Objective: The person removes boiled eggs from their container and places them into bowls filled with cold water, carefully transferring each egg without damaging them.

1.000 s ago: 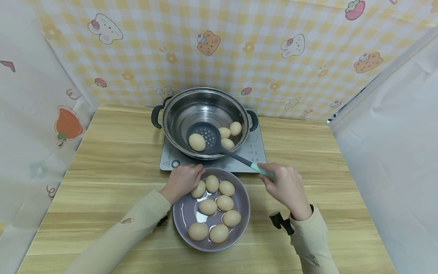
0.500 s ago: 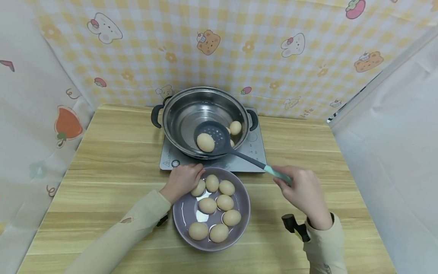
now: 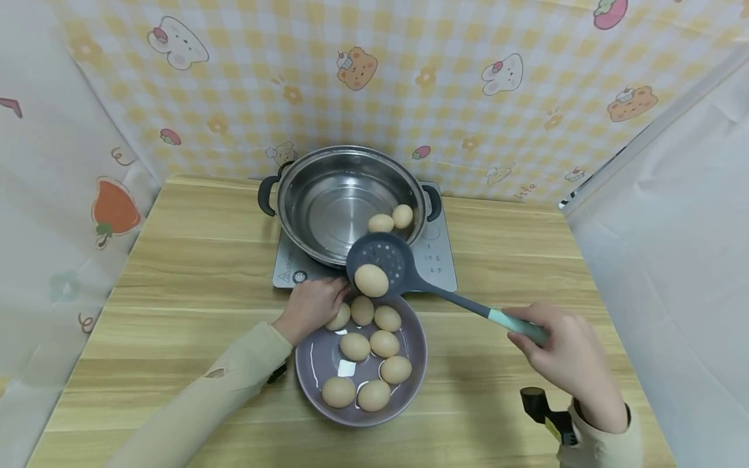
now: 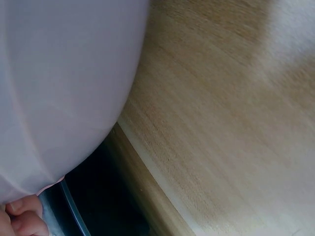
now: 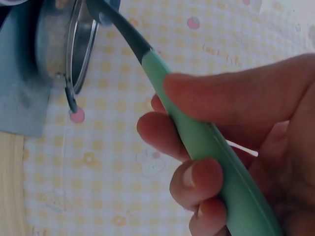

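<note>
In the head view my right hand grips the mint-green handle of a dark grey slotted skimmer. Its perforated head carries one egg over the near rim of the steel pot and the far edge of the bowl. The right wrist view shows thumb and fingers wrapped round the skimmer's handle. My left hand holds the far left rim of a mauve bowl, where several eggs lie. From the left wrist view, its curled fingers show at the bowl's edge.
A two-handled steel pot stands on a flat grey cooktop, with two eggs visible at its right side. Behind the wooden table hangs a yellow checked cloth; pale cloths flank both sides.
My right hand has drawn the skimmer with its egg toward me and to the right, from inside the pot to above the bowl's far edge. The left hand has stayed on the bowl.
</note>
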The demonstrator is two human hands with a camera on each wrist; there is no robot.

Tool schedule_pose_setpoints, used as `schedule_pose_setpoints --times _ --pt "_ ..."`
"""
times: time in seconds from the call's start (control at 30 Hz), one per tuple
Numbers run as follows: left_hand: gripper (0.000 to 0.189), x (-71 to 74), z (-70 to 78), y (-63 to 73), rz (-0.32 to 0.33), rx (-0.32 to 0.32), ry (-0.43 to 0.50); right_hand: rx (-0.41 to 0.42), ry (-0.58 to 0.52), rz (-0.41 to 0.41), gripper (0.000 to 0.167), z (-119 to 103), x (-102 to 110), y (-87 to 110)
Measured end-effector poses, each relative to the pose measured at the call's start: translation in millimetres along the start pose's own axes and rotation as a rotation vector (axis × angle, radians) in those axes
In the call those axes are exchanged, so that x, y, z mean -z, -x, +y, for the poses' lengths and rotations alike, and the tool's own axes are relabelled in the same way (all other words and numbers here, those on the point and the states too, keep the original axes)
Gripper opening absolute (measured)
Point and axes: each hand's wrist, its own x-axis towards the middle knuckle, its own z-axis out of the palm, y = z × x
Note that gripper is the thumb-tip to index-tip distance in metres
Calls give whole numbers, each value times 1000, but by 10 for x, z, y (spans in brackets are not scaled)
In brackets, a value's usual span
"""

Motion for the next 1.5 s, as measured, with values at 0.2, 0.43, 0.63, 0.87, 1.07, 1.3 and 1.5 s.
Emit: schedule_pose_setpoints --times 0.2,0.43,0.63,0.87,1.07,1.3,1.5 --pt "8 17 -8 -6 -40 -6 6 17 8 -33 33 67 3 93" --pt "14 8 -7 -7 -19 -8 18 -5 24 -91 36 126 -19 178" --pt "17 11 0 -11 -20 10 19 -4 28 -128 38 157 -81 230" --pt "16 30 7 -11 -38 15 9 23 55 -146 40 185 -170 269" --pt "18 28 10 -9 -39 22 12 28 71 -140 43 179 -211 282" --pt "20 17 7 -4 -30 19 6 56 97 -115 44 164 -261 279" --pt "20 16 4 -3 -30 13 2 92 101 -63 44 162 -286 265"
